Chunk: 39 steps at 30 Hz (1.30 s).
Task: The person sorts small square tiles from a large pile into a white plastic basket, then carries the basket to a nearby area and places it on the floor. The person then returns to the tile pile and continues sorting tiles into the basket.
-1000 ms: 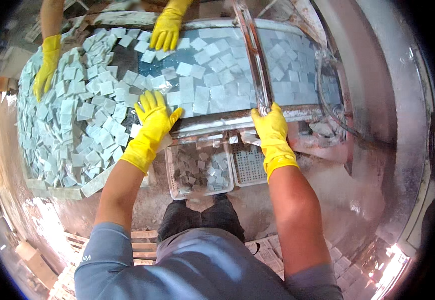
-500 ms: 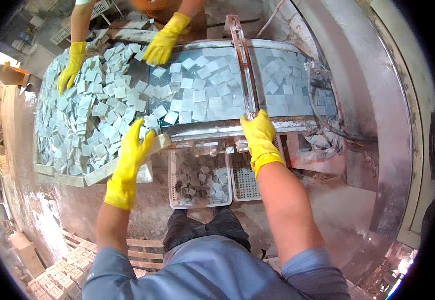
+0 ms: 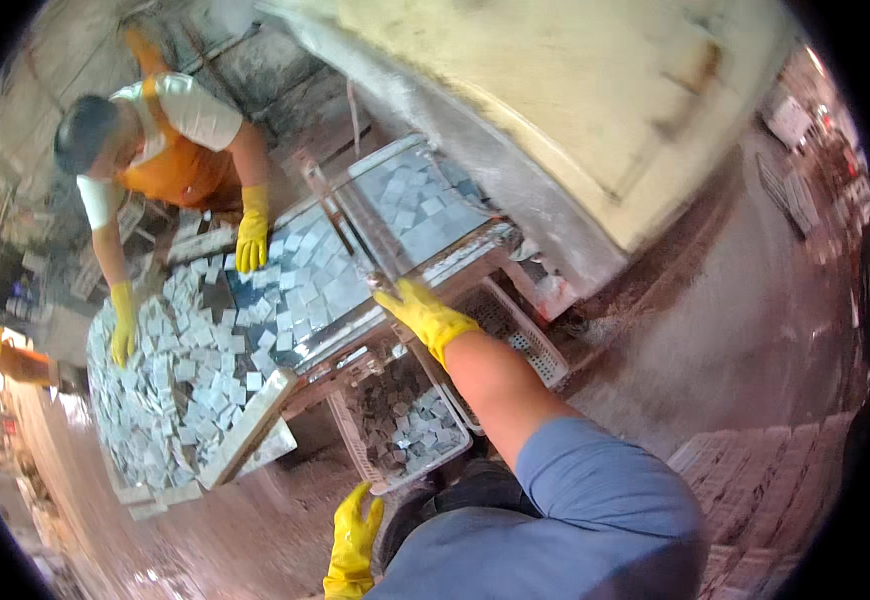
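I see a big pale machine housing (image 3: 595, 110) top right, wet floor (image 3: 755, 300) beside it. Below-left runs the sorting table (image 3: 255, 425), long axis from lower left up to upper right, covered w/ small grey-blue square tiles (image 3: 305, 300). A metal bar (image 3: 345, 215) crosses it. My right hand (image 3: 423, 315), yellow glove, rests on the table's near edge, fingers loosely curled, holding nothing I can make out; tiles lie just up-left of it. My left hand (image 3: 353, 540) hangs low, well apart from the table, fingers spread, empty, so right is nearer. White crate (image 3: 355, 450) of tile bits under the edge. Co-worker's gloved hands (image 3: 251, 232) on tiles opposite.
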Each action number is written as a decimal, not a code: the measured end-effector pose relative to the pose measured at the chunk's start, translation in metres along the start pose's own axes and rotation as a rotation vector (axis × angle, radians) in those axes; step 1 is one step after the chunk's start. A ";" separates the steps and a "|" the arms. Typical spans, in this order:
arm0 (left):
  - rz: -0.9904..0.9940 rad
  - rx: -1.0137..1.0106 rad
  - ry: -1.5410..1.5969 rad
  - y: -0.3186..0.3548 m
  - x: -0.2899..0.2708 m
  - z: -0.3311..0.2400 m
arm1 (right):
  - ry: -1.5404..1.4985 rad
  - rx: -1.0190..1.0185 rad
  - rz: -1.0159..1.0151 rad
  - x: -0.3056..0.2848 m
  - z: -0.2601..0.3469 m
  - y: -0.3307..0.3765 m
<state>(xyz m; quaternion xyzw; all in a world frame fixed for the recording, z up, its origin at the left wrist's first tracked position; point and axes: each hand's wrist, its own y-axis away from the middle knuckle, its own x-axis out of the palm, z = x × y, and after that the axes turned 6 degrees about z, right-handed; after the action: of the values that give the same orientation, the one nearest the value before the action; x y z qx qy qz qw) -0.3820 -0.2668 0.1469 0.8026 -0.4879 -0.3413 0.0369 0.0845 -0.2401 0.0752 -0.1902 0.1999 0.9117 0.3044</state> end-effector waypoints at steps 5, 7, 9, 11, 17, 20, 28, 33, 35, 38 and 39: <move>0.148 -0.132 -0.300 0.050 -0.028 0.163 | -0.154 0.160 -0.122 0.017 -0.128 0.209; 0.279 -0.083 -0.473 0.046 -0.030 0.148 | 0.070 0.406 -0.174 0.035 -0.244 0.336; 0.225 0.036 -0.531 0.035 -0.016 0.158 | 0.162 0.667 0.049 0.035 -0.317 0.505; 0.126 0.155 -0.507 0.005 -0.011 0.166 | 0.100 1.107 0.188 0.026 -0.289 0.628; 0.356 0.229 -0.409 -0.074 0.075 -0.001 | -0.190 1.474 -0.281 0.079 -0.307 0.837; 0.490 0.451 -0.355 -0.115 0.140 -0.100 | -0.030 1.204 -0.232 0.083 -0.357 0.834; 0.395 1.136 -0.413 -0.187 0.357 -0.411 | -0.319 1.097 -0.389 0.017 -0.478 0.796; -0.020 1.533 -0.682 -0.270 0.477 -0.559 | -0.264 1.216 -0.819 -0.084 -0.496 0.842; -0.264 1.486 -0.814 -0.306 0.510 -0.604 | -0.606 1.241 -0.877 -0.147 -0.503 0.836; -0.389 1.101 -0.918 -0.382 0.543 -0.630 | -0.623 1.048 -1.028 -0.170 -0.557 0.839; -0.266 0.846 -0.907 -0.399 0.558 -0.637 | -0.436 1.048 -0.910 -0.163 -0.601 0.874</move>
<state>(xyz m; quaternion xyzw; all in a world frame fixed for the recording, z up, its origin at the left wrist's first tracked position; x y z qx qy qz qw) 0.4553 -0.6845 0.1915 0.5773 -0.4439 -0.4267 -0.5364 -0.2106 -1.2494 -0.1404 0.1024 0.4464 0.4966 0.7374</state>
